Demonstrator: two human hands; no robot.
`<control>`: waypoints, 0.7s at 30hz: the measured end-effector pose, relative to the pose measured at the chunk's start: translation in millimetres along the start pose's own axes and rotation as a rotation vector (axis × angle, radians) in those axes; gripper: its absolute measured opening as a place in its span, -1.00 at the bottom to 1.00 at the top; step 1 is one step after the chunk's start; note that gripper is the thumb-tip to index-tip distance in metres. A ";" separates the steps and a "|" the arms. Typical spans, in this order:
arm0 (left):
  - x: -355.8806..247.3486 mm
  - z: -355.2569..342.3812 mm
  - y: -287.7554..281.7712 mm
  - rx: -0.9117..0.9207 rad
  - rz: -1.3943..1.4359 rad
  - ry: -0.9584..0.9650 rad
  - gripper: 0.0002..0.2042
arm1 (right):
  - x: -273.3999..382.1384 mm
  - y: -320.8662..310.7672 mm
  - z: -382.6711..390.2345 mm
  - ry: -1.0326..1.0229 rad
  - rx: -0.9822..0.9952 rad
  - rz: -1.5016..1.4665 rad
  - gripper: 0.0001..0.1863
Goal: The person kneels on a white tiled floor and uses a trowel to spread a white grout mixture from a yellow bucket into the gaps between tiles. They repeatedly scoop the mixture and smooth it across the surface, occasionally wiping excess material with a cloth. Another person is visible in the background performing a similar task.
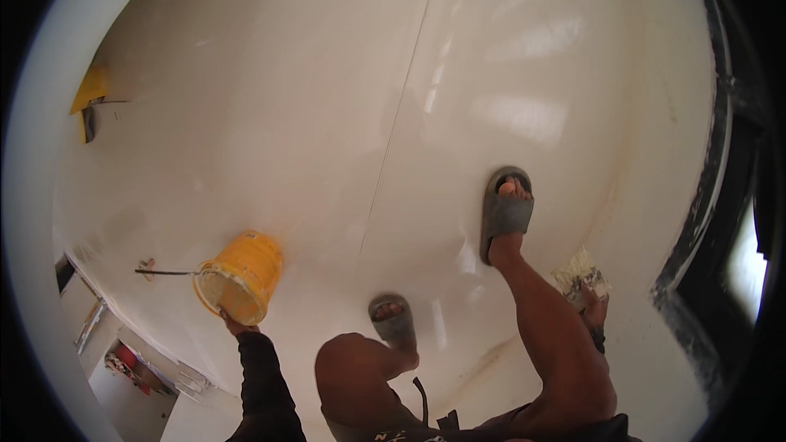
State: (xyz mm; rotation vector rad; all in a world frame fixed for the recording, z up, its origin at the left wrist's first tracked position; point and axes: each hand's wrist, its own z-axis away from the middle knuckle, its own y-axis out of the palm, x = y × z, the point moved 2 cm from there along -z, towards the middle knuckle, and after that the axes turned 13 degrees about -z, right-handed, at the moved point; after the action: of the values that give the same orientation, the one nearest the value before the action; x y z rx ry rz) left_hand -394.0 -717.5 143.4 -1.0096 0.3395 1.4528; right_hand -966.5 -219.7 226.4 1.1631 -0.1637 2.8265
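My left hand (237, 323) grips the near rim of a yellow bucket (260, 260) at the lower left. The bucket tilts with its mouth toward me, its inside smeared with pale material. A thin dark rod (168, 272) sticks out to the left at its rim. Beyond my right leg, my right hand (596, 311) is closed round a wide brush (583, 272) with pale, ragged bristles and a smeared base. The brush is low over the pale floor; whether it touches is unclear. My leg hides part of that wrist.
My feet stand apart in grey slides (508, 211) on the glossy pale floor (327, 115), which a thin dark line crosses. A yellow object (92, 88) lies far left. A dark frame (704, 221) borders the right; red clutter (127, 358) shows lower left.
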 end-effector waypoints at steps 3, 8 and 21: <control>-14.8 -1.9 -20.7 0.527 0.267 0.000 -0.37 | 10.7 60.9 -76.6 0.017 0.114 -0.011 -0.56; -19.1 12.2 -0.9 -0.197 0.358 -0.090 -0.39 | 59.5 130.7 -142.3 -0.049 0.247 0.081 -0.55; 12.5 -1.8 -94.6 -0.099 0.388 -0.021 -0.37 | 48.2 256.5 -265.8 -0.198 0.709 -0.059 -0.60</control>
State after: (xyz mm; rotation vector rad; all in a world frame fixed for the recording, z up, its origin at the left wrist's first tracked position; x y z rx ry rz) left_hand -304.8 -693.2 167.1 -1.0457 0.4704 1.8426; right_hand -1215.1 -438.0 55.3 1.5128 0.9130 2.7710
